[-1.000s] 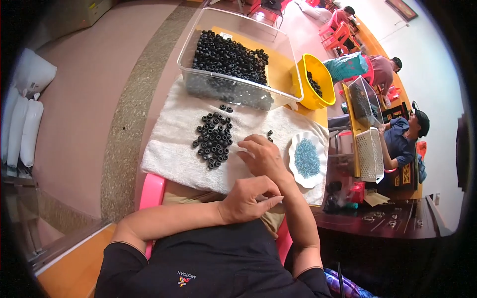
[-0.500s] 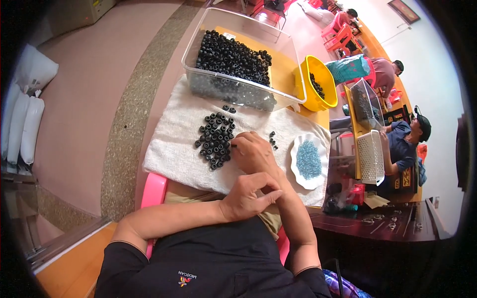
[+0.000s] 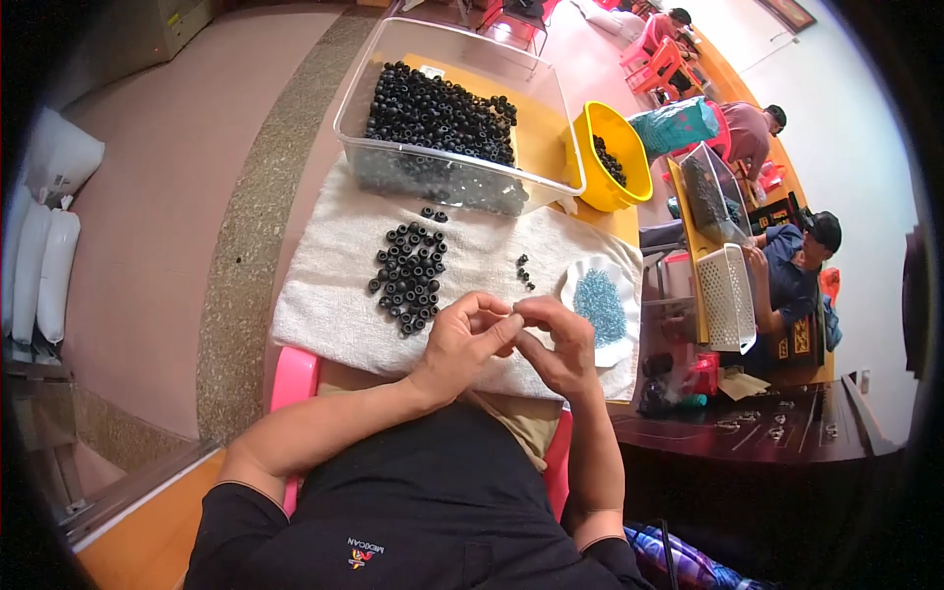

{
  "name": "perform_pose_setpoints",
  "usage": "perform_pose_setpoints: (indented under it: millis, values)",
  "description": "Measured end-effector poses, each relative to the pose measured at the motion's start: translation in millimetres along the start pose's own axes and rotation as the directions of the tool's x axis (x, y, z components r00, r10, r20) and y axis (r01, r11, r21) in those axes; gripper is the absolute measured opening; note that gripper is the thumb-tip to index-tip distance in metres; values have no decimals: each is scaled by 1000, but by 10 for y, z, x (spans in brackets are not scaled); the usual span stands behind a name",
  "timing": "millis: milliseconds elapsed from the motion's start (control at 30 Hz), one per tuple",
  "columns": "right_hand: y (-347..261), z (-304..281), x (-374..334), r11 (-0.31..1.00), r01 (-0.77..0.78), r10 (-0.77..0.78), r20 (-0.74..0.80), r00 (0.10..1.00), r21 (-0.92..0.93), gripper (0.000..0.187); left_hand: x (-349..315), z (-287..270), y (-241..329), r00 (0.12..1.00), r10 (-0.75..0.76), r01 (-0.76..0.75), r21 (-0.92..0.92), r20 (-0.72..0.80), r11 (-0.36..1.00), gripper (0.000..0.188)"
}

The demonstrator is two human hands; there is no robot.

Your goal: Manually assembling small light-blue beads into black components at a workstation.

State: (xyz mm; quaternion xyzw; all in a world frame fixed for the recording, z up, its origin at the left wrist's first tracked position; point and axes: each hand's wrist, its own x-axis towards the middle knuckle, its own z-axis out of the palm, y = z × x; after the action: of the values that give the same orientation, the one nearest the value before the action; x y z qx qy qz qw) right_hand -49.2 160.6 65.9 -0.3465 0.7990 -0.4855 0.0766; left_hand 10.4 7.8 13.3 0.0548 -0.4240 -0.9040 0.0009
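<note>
Black ring-shaped beads (image 3: 408, 275) are the work here, and we see one piece of it being handled at the fingertips, though it is too small to make out clearly. Our left hand (image 3: 462, 339) and right hand (image 3: 556, 344) meet just over the near edge of a white towel (image 3: 324, 305), thumbs and forefingers pinched together around something tiny between them; whether that is a bead, a blue piece, or both, we cannot tell. On the towel, left of the hands, lies a loose heap of the black beads, and a few strays (image 3: 524, 270) sit just beyond the hands. Right of the hands, at the towel's right edge, a white scalloped dish (image 3: 580, 280) holds small pale blue pieces (image 3: 600, 305). Past the towel's far edge stands a clear plastic bin (image 3: 551, 128) full of more black beads, with a yellow bowl (image 3: 590, 133) to its right. We judge this to be a fitting or joining step; the next move likely needs a steady, fine pinch.
</note>
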Motion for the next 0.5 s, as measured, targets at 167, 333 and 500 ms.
perform_pose_setpoints:
  millis: [167, 333, 500]
  values:
    - [-64, -127, -120, 997, -72, 72, 5, 997, -25, 26, -4, -19, 9, 972, -193, 195, -5, 131, 981, 18]
    - [36, -180, -167, 997, -76, 77, 46, 996, -26, 29, 5, -26, 4, 960, -231, 234, -3, 160, 972, 19]
    - [60, 24, -209, 994, 98, -102, -98, 990, -48, 30, 6, -28, -18, 972, -216, 224, -97, 89, 970, 19]
